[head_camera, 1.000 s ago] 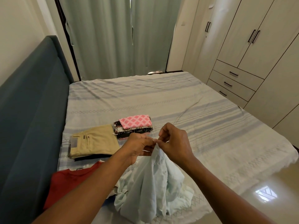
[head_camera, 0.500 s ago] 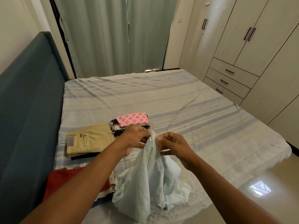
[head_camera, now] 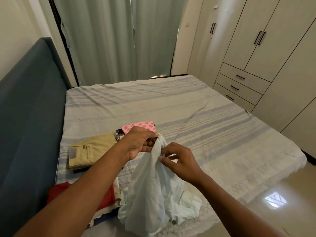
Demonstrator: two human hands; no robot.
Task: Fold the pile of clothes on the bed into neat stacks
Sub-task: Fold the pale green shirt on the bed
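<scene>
My left hand [head_camera: 140,142] clenches the bunched top of a thin pale-blue garment [head_camera: 153,189], and my right hand [head_camera: 181,161] pinches a fold of it just below, thumb against fingertips. The cloth hangs from both hands in a crumpled cone, its lower part heaped on the near edge of the bed [head_camera: 205,125]. Whether it is a shirt or something else I cannot tell; no collar or sleeve shows clearly.

My left forearm crosses a red garment [head_camera: 56,190] lying near the bed's edge and hides its middle. Pale and dark edges peek out beneath it, too little to name.

Beyond my left hand lie folded khaki trousers [head_camera: 90,151], with only a dark sliver of something showing under them. Just beside them is a folded pink patterned cloth [head_camera: 142,126] on a dark printed piece [head_camera: 118,134]; my left hand covers the near part of that stack.

A dark blue-grey padded headboard [head_camera: 30,108] runs along the left, cut off by the frame.
</scene>
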